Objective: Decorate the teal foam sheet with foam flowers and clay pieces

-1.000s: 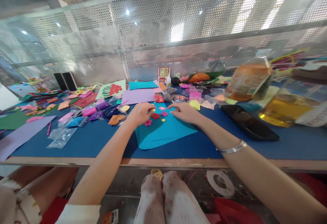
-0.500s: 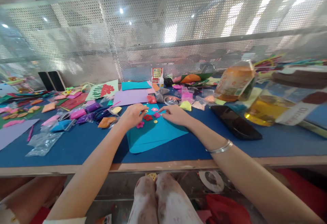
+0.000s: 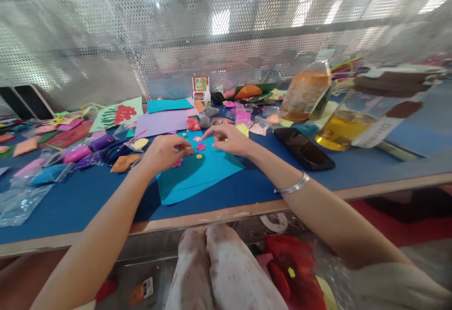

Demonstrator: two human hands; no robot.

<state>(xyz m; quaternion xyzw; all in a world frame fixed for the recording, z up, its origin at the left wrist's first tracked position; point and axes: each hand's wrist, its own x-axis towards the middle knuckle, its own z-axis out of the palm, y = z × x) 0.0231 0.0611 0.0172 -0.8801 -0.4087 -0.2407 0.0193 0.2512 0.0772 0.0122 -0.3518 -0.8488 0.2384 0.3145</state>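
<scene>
A turquoise foam sheet (image 3: pixel 197 173) lies on the blue table (image 3: pixel 88 197) in front of me. Small cut-out flowers sit on its far part: a magenta flower (image 3: pixel 201 146), a pink one (image 3: pixel 197 138), a red one partly under my fingers, and a yellow dot (image 3: pixel 199 156). My left hand (image 3: pixel 163 152) rests curled over the sheet's far left corner, its fingertips pinched at the red flower. My right hand (image 3: pixel 229 139) hovers over the sheet's far right, fingers bent and index finger pointing toward the pink flower; it wears a silver bangle (image 3: pixel 292 186).
A black phone (image 3: pixel 303 148) lies right of the sheet. Two bottles of amber liquid (image 3: pixel 306 92) (image 3: pixel 356 120) stand at the right. Lilac paper (image 3: pixel 160 122), bags of coloured bits and clay (image 3: pixel 77 153) and a glue bottle (image 3: pixel 206 97) crowd the far left. A perforated metal screen backs the table.
The view has swung and tilted, so everything sits further left and lower. Both hands stay over the flowers; the right hand has lifted slightly, its index finger reaching toward the pink flower.
</scene>
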